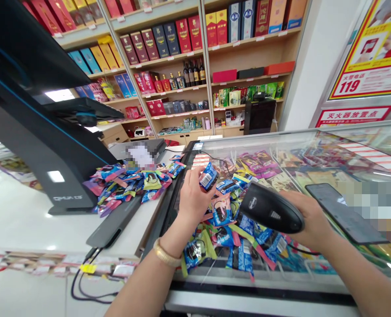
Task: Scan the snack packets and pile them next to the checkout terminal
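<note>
My left hand (pixel 191 193) is closed on a small blue snack packet (pixel 208 176), held up with its barcode side toward the scanner. My right hand (pixel 309 220) grips a black handheld barcode scanner (pixel 270 208), its head pointing left at the packet. Under both hands a heap of small colourful snack packets (pixel 228 237) lies on the glass lid of a freezer chest (pixel 281 149). A gold bracelet (pixel 166 254) circles my left wrist.
A second pile of packets (pixel 132 182) lies on the white counter by the black register stand (pixel 50 145). A dark phone (pixel 344 213) rests on the glass at right. Shelves of boxed goods and bottles (pixel 182 53) line the back wall. Cables (pixel 86 281) hang off the counter front.
</note>
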{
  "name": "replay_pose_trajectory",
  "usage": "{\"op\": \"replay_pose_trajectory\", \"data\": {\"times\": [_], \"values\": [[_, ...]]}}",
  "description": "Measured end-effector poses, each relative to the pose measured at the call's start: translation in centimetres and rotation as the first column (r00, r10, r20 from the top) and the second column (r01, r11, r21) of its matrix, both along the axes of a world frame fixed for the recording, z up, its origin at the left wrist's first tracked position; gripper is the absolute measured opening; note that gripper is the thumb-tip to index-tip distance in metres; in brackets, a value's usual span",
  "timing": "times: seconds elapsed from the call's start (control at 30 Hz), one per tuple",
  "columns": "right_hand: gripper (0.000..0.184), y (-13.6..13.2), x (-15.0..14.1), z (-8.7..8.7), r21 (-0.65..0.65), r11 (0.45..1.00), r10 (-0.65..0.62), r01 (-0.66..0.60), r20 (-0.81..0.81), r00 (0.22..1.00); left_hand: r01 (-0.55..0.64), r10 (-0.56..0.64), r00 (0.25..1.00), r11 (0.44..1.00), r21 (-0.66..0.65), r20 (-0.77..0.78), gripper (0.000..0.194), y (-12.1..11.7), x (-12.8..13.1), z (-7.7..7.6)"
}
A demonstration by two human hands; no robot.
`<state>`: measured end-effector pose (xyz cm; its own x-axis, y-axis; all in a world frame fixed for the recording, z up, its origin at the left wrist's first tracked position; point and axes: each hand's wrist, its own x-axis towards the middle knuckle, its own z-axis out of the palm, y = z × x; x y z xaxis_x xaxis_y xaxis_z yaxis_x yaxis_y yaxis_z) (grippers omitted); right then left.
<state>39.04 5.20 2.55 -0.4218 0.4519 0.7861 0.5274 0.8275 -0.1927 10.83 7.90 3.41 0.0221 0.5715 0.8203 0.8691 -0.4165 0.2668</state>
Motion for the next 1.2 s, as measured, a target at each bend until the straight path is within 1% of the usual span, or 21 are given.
{"op": "replay_pose_trajectory", "data": {"times": [0.17,0.3,0.5,0.6,0.73,0.8,0.87,0.9,1.0,1.07,1.13,1.2], "values": [[0.019,-0.1,-0.4,0.3,-0.003,1.000,-0.011,0.011,0.000,1.000,0.023,-0.023,1.000,1.000,0.000,-0.015,0.041,0.2,0.2,-0.8],[0.019,-0.2,-0.4,0.1,-0.025,1.000,-0.012,0.013,0.011,1.000,0.037,-0.037,0.999,0.999,0.003,-0.007,0.044,0.2,0.1,-1.1],[0.017,0.0,-0.2,-0.6,-0.051,0.998,-0.031,0.032,0.012,0.999,0.024,-0.024,1.000,0.999,-0.039,0.007,0.044,0.2,0.0,-1.2],[0.018,0.0,-0.1,-0.9,-0.050,0.998,-0.037,0.038,0.015,0.999,0.038,-0.037,0.999,0.998,-0.041,0.016,0.044,0.1,0.1,-1.1],[0.016,0.5,0.5,-0.9,-0.010,0.999,-0.048,0.048,-0.010,0.999,0.063,-0.057,0.994,0.995,-0.075,0.090,0.042,0.1,0.1,-1.1],[0.015,1.2,1.4,-0.7,0.044,0.996,-0.078,0.078,-0.010,0.997,0.062,-0.044,0.988,0.991,-0.120,0.148,0.041,0.5,-0.2,-1.2],[0.012,2.4,2.5,-0.7,0.109,0.984,-0.144,0.141,0.018,0.989,0.049,-0.013,0.981,0.982,-0.181,0.196,0.039,1.2,-0.7,-1.4],[0.014,3.1,3.1,-0.7,0.142,0.974,-0.182,0.175,0.039,0.983,0.041,0.006,0.977,0.976,-0.215,0.211,0.038,1.6,-0.9,-1.6],[0.021,5.5,4.9,-0.9,0.155,0.956,-0.261,0.248,0.073,0.963,0.035,0.039,0.976,0.944,-0.329,0.215,0.035,2.6,-1.4,-2.2],[0.021,7.0,5.9,-1.2,0.149,0.945,-0.307,0.293,0.086,0.948,0.047,0.037,0.979,0.916,-0.398,0.200,0.034,3.1,-1.5,-2.6],[0.021,8.3,6.7,-1.6,0.164,0.920,-0.371,0.355,0.076,0.926,0.068,0.015,0.983,0.899,-0.433,0.185,0.034,3.4,-1.6,-2.7],[0.023,9.0,7.3,-2.2,0.188,0.888,-0.434,0.419,0.046,0.900,0.074,0.000,0.986,0.898,-0.433,0.168,0.035,4.0,-1.9,-2.4]]}}
